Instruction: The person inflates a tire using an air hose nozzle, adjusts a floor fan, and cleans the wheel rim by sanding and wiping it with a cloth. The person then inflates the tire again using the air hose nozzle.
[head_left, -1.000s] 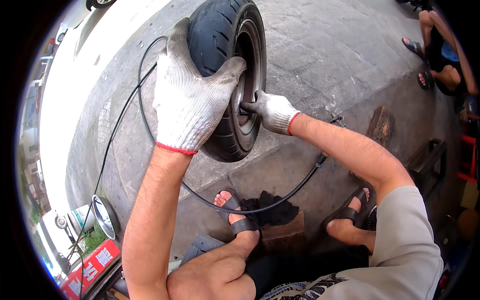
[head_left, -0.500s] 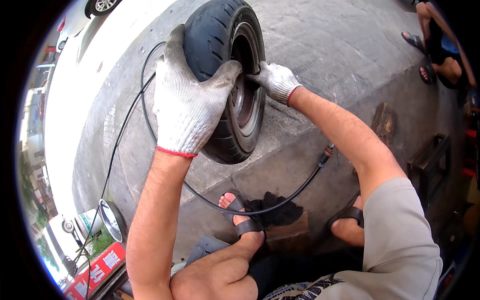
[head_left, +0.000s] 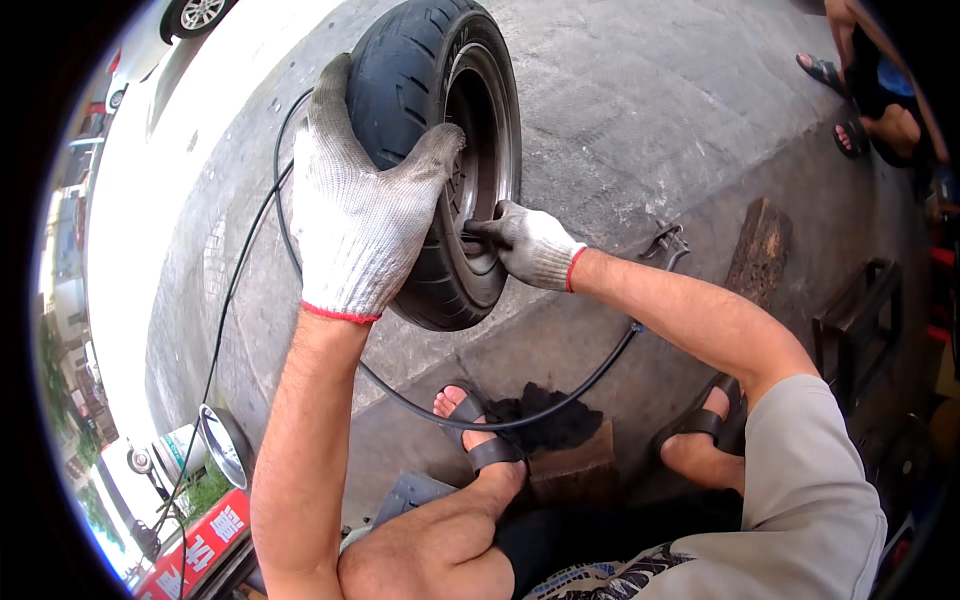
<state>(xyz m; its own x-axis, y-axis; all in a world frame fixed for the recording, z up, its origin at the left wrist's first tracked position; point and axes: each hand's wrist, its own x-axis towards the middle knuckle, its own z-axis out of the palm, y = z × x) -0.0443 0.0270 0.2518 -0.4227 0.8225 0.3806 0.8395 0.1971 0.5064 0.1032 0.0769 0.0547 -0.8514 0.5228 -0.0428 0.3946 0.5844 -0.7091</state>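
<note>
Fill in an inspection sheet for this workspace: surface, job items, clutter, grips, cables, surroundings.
Surface: grey concrete floor, darker toward the person's feet.
Job items: black tire on a metal rim, held on edge.
Clutter: wood block and dark frame at right; black heap, perhaps cloth, between the feet.
Left grip: gloved, fingers across the tread, thumb over the side.
Right grip: gloved, fingertips at the rim; whether they pinch anything is unclear.
Cables: black hose loops left of the tire, passes behind the left forearm and in front of the heap.
Surroundings: car wheel upper left, red sign lower left, another person's sandalled foot at right.
</note>
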